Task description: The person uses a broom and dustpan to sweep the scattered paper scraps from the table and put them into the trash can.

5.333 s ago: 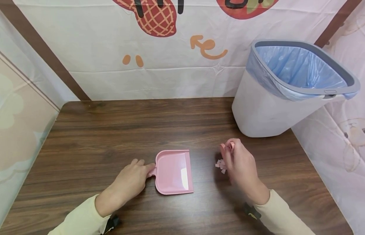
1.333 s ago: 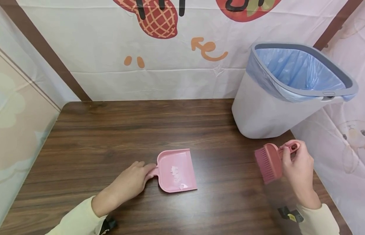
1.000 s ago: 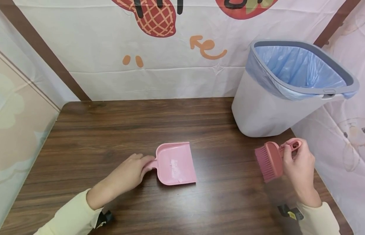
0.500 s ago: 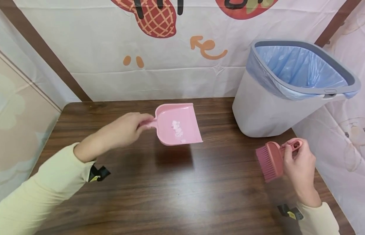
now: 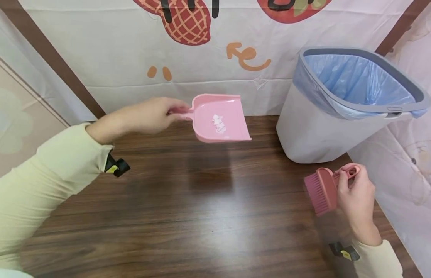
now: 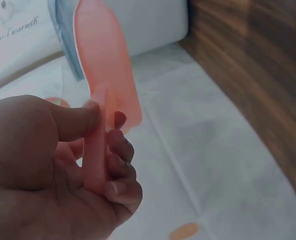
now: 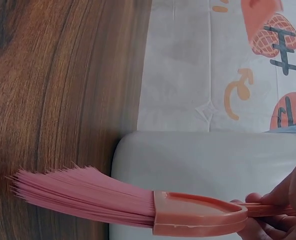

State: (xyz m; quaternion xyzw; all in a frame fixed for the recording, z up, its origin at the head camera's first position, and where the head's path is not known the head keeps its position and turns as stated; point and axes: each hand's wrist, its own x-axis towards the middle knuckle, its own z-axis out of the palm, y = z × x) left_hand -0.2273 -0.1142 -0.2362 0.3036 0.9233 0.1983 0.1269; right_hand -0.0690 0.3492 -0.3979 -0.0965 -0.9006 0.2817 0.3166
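Observation:
My left hand [image 5: 152, 115] grips the handle of a pink dustpan [image 5: 232, 119], held in the air above the table. Small white scraps [image 5: 218, 124] lie in a cluster on the pan. In the left wrist view, the thumb and curled fingers wrap the dustpan's handle [image 6: 95, 160]. At the right, my right hand [image 5: 357, 200] holds a pink hand brush [image 5: 326, 190] by its looped handle, bristles toward the left. The right wrist view shows the brush's bristles [image 7: 87, 195] over the wood, the fingers around its handle at the right edge.
A white waste bin [image 5: 312, 131] with a grey rim and blue liner [image 5: 357, 83] stands at the table's back right, right of the dustpan. The wooden table [image 5: 201, 231] meets a printed cloth backdrop [image 5: 125, 58] behind it.
The white scraps lay on the table earlier and are now in the dustpan. My left hand has lifted the dustpan up and away from me; the right hand moved right with the brush, then stayed.

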